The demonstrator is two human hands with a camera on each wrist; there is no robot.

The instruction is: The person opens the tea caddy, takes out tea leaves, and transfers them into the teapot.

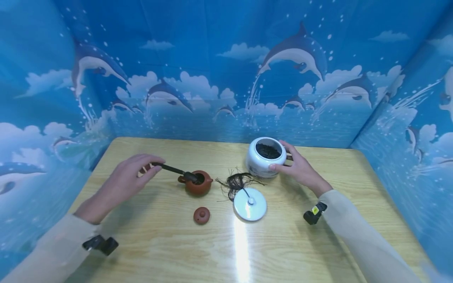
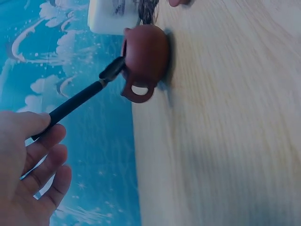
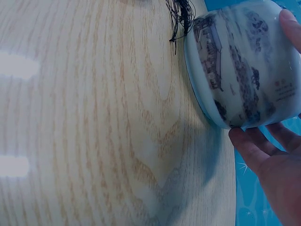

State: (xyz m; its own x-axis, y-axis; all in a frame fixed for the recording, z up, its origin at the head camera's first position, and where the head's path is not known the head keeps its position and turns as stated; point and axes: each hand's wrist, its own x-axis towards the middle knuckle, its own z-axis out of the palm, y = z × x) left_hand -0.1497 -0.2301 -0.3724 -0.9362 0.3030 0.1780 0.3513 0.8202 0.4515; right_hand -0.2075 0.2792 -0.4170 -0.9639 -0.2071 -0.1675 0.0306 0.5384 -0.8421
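My left hand pinches the black handle of a small scoop between thumb and fingers. The scoop's dark head tips into the open mouth of a reddish-brown clay teapot, where dark bits show. On the right, my right hand grips a white porcelain jar, thumb on one side and fingers round the other. Dark tea leaves lie inside the uncovered jar. A painted landscape on its wall shows in the right wrist view.
A white knobbed lid lies in front of the jar, beside a tangle of black threads. The small clay teapot lid rests on the wooden table nearer me. A blue dolphin-printed curtain surrounds the back and sides.
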